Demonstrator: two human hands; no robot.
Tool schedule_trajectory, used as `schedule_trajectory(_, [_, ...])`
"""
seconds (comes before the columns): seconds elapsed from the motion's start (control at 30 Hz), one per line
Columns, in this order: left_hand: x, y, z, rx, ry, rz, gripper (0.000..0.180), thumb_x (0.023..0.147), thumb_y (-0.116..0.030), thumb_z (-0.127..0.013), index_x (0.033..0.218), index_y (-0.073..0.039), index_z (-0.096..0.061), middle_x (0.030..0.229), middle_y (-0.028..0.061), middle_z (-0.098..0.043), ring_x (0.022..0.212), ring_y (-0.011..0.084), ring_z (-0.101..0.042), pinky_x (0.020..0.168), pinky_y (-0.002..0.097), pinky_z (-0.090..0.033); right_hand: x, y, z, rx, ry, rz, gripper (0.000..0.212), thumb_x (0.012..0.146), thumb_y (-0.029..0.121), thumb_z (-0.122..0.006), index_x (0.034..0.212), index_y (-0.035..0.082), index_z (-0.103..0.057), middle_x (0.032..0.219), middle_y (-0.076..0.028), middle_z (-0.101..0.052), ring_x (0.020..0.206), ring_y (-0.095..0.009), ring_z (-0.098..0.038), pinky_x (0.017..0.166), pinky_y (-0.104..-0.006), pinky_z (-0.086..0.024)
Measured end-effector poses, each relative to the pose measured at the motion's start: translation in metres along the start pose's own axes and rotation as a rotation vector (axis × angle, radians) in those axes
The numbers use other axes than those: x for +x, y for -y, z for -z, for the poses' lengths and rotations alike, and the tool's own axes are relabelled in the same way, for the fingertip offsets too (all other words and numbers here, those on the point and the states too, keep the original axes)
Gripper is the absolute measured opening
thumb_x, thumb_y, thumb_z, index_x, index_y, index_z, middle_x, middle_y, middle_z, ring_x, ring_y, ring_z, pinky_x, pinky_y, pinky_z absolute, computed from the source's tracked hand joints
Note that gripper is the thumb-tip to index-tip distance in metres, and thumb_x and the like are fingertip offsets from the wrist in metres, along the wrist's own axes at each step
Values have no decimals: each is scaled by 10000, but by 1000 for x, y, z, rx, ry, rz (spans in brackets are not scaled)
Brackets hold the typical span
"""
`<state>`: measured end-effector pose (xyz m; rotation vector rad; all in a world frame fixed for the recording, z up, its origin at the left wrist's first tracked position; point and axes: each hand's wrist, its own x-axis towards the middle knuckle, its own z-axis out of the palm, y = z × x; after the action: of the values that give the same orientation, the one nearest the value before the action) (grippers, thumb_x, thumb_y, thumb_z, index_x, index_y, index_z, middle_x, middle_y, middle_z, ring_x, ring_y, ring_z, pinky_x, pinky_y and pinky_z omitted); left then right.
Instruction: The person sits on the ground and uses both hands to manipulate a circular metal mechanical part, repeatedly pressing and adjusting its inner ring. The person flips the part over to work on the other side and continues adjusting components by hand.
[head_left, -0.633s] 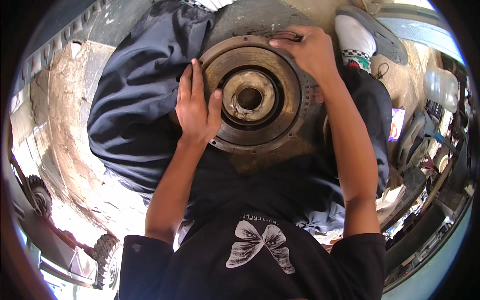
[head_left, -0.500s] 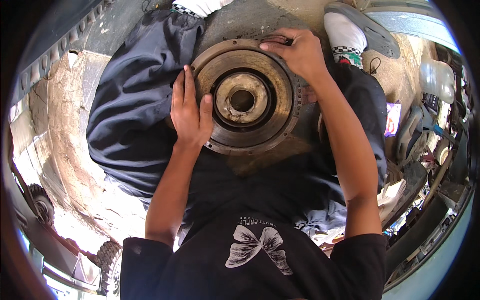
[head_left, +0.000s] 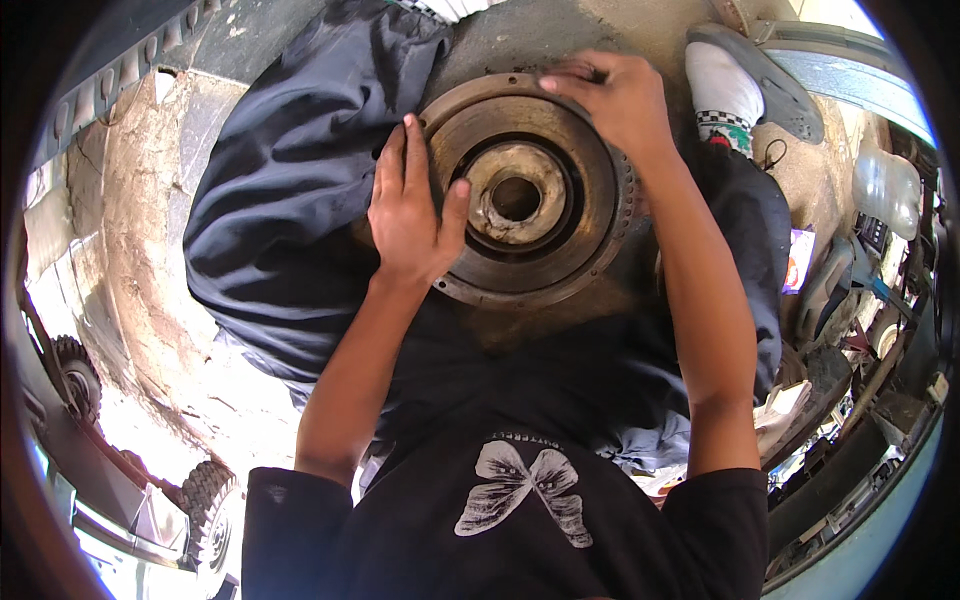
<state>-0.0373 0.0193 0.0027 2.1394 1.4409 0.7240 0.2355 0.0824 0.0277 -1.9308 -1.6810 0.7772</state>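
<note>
Between my legs lies a large round metal disc [head_left: 609,200] with a worn, brownish face. Bolt holes run round its rim, and several small holes sit close together on its right edge. At its middle is a pale, scuffed hub [head_left: 486,200] with a dark bore. My left hand [head_left: 412,215] rests flat along the disc's left side, fingers stretched out and thumb apart over the face. At the far right rim is my right hand [head_left: 617,95], its thumb on the upper side and its bent fingers at the outer edge. Part of its grip is hidden.
My left trouser leg [head_left: 290,170] and right leg flank the disc. A sandalled foot [head_left: 725,85] stands at the far right. Beyond it are a clear plastic bottle [head_left: 886,190] and cluttered parts. Small treaded wheels [head_left: 212,505] show at the lower left.
The disc and both hands sit farther right in view, along with the surroundings. The disc's rim holes have turned slightly clockwise. My left hand has stayed against its side.
</note>
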Motion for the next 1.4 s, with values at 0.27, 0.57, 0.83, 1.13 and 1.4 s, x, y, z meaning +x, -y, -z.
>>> schedule_trajectory(0.27, [0, 3, 2, -38, 9, 2, 819, 1007, -391, -635, 1597, 111, -367, 1473, 379, -485, 1276, 543, -561, 1085, 568, -482, 9, 6, 2, -104, 65, 29, 415, 859, 449, -863, 1084, 102, -837, 965, -109, -815, 885, -272, -781, 843, -370, -587])
schedule_trajectory(0.57, [0, 3, 2, -26, 14, -10, 852, 959, -369, -681, 1581, 128, -377, 1465, 363, -495, 1273, 533, -568, 1074, 563, -493, 9, 17, -11, -119, -2, 113, 342, 841, 394, -889, 1055, 129, -854, 916, -108, -787, 825, -251, -746, 778, -375, -572])
schedule_trajectory(0.83, [1, -1, -2, -36, -27, -15, 797, 975, -333, -668, 1576, 117, -398, 1444, 364, -509, 1251, 532, -578, 1052, 563, -502, 4, 26, -8, -140, -88, 113, 298, 847, 339, -894, 1041, 118, -852, 917, -106, -765, 839, -245, -737, 774, -369, -567])
schedule_trajectory(1.13, [3, 8, -5, -144, -109, 69, 604, 1045, -273, -643, 1549, 32, -508, 1437, 317, -596, 1303, 439, -608, 1105, 473, -479, -143, -16, 4, 533, -613, -365, 288, 991, 216, -782, 1161, -6, -717, 1092, -114, -759, 1017, -173, -700, 916, -331, -539])
schedule_trajectory(1.4, [7, 32, 5, -1192, -30, 630, 451, 1069, -151, -630, 1473, 45, -591, 1422, 139, -664, 1321, 241, -603, 1160, 354, -432, -172, 21, -57, 539, -796, -410, 301, 1070, 255, -687, 1212, -4, -631, 1131, -141, -734, 1051, -219, -697, 945, -361, -523])
